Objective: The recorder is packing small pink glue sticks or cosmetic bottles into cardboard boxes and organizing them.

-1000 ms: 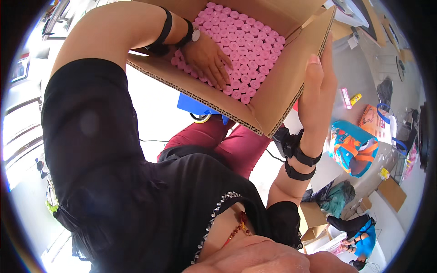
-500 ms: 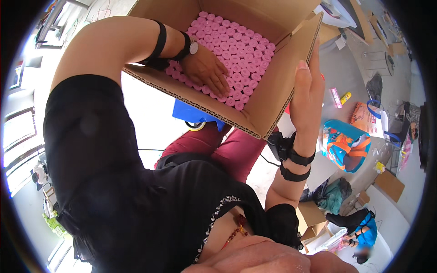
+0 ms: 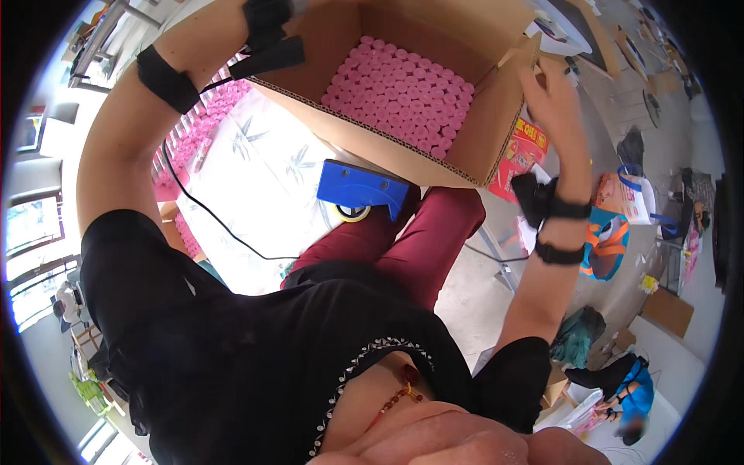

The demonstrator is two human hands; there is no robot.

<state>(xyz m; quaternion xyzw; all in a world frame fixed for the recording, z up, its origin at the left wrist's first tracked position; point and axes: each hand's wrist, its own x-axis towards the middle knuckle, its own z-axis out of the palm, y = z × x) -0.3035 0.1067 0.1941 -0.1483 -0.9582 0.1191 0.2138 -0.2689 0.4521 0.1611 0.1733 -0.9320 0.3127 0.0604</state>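
White tabletop (image 3: 256, 186) bears a blue tape dispenser (image 3: 360, 183) before the carton (image 3: 380, 152), closure of right fingers (image 3: 531, 87) unclear, left fingers unseen.

From my head, the wide fisheye view faces steeply down: my loose black fabric top (image 3: 256, 349) looms close below, my dark-red cloth trousers (image 3: 426, 248) lie beyond, and the open brown cardboard box (image 3: 492, 116) sits farther, up top.

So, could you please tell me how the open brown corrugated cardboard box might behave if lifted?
The box is probably fairly heavy, as many pink round-topped pieces crowd its inside. Its corrugated edge suggests fairly stiff walls. The pieces sit packed side by side, so they would likely shift little.
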